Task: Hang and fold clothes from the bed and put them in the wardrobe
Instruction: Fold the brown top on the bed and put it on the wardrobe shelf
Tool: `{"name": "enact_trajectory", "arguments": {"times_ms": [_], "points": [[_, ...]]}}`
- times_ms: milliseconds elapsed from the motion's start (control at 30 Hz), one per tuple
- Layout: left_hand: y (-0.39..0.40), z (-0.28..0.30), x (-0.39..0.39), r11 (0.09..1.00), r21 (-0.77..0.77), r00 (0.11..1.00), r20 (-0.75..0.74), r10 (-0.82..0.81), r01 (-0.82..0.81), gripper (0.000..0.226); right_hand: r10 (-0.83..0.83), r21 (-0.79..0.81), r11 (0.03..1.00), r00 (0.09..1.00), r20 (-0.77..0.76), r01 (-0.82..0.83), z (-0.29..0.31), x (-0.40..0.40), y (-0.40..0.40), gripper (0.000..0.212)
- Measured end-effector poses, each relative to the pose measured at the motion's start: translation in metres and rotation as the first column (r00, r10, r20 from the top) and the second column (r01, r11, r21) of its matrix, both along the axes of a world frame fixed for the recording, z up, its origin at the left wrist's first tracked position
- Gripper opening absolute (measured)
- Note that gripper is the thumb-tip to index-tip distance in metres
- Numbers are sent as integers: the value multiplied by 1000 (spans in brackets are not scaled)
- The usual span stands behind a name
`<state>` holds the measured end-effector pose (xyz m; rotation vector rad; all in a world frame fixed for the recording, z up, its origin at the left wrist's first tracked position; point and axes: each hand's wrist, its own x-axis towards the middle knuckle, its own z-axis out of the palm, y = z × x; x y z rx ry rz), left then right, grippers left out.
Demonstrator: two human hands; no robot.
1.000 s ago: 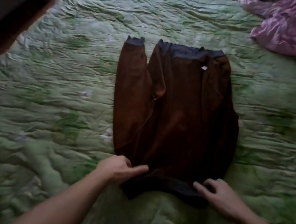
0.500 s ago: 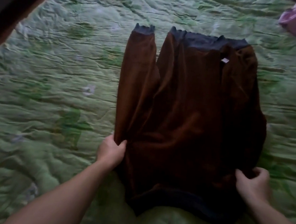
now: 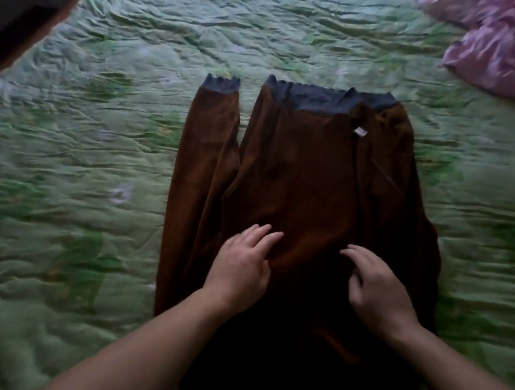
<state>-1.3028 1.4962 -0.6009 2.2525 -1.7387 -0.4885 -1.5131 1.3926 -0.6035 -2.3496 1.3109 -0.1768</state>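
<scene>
While brown sweater (image 3: 308, 181) lies flat mid-bed on green quilt (image 3: 81, 146) | left hand (image 3: 240, 265) and right hand (image 3: 379, 288) rest on it, fingers loose, grasping nothing | advise: smooth outward, align edges, fold evenly before wardrobe.

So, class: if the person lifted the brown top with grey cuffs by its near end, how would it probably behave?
The brown top with grey cuffs would probably flop and sag: it lies flat and creased on the green quilted bedspread. Its folded sleeve looks loose, so it may swing out. Left hand and right hand rest on it, dimpling it slightly, suggesting soft cloth.
</scene>
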Motion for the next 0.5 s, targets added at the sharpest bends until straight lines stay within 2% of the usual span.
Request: {"name": "enact_trajectory", "arguments": {"times_ms": [67, 167, 233, 333, 400, 500], "points": [[-33, -4, 4, 999, 50, 1000, -26, 5, -4, 56, -26, 65, 998, 998, 53, 22, -1, 21, -24, 47], [-80, -16, 19, 989, 149, 998, 55, -7, -1, 55, 8, 62, 998, 1000, -8, -8, -11, 50, -64, 54], [-106, -23, 32, 978, 197, 993, 108, 40, -61, 57, -62, 101, 993, 997, -45, 66, -17, 65, -92, 53], [-139, -29, 58, 944, 238, 973, 90, 212, -228, 63, -241, 148, 959, 970, -20, 241, -24, 81, -136, 54], [-152, -33, 75, 929, 244, 960, 104, 261, -279, 67, -290, 115, 950, 957, -8, 289, -31, 86, -162, 53], [-172, -37, 92, 922, 167, 937, 68, 344, -350, 68, -334, 45, 942, 943, -11, 334, -36, 88, -195, 53]]}}
